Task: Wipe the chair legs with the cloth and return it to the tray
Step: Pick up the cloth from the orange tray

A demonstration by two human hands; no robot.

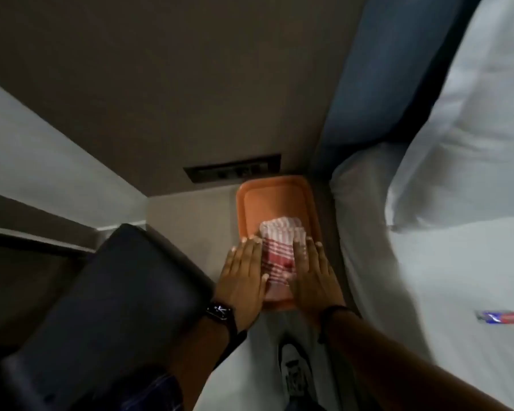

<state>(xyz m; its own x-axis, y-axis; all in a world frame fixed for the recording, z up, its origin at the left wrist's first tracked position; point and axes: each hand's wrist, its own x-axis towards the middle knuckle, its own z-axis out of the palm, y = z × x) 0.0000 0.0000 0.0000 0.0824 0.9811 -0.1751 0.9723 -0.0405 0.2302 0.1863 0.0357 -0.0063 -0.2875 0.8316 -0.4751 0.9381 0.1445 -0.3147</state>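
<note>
An orange tray point(267, 197) lies on the floor by the wall. A folded white cloth with red stripes point(279, 250) rests in the tray's near half. My left hand point(244, 277) lies flat on the cloth's left edge, fingers straight and together. My right hand point(312, 274) lies flat on its right edge in the same way. Neither hand grips the cloth; both press on it from above. A dark chair point(107, 307) stands to the left of my left arm; its legs are hidden from view.
A bed with white sheets point(442, 232) runs along the right, close to the tray. A dark socket panel point(232, 170) sits on the wall just behind the tray. A small red and blue packet point(499, 317) lies on the bed. My shoe point(294, 372) shows below.
</note>
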